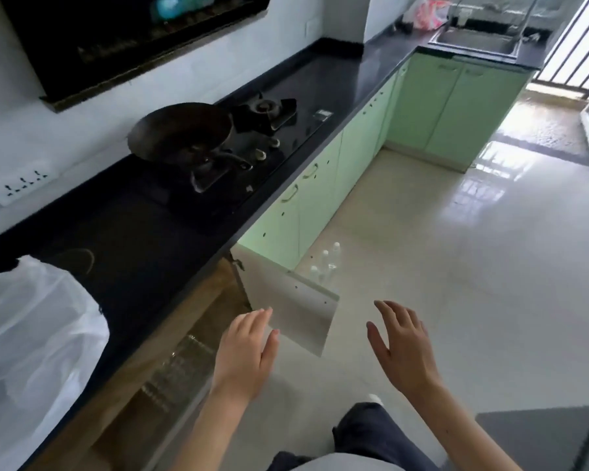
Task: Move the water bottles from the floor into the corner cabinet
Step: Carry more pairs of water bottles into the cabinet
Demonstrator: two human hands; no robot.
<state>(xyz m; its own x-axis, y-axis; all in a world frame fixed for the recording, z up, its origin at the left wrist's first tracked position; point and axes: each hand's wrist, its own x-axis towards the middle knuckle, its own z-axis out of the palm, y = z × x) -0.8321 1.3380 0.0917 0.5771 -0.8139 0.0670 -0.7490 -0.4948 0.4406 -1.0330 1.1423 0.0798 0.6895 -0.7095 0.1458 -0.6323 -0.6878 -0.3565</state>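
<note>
The floor (439,266) is one broad spread of pale glossy tile, mirroring window light. Along its left edge runs one long black surface (123,239), smooth and dull, turning a corner at the far end, where one steel sink (473,42) is set in. Beneath it stand flat mint-green cabinet fronts; one cabinet door (296,300) near the person hangs open, its inner face plain white, showing the wooden inside of the cabinet (170,351), where clear ribbed shapes lie, too blurred to count. One round dark pan (181,134) sits on the black glass hob. One soft translucent white bag (31,351) bulges at the near left edge. Three clear plastic bottles (325,265) with white caps stand together on the floor just beyond the open door. Two bare hands hover empty: the left hand (245,351) with fingers close together by the door's edge, the right hand (402,345) with fingers loosely spread.
</note>
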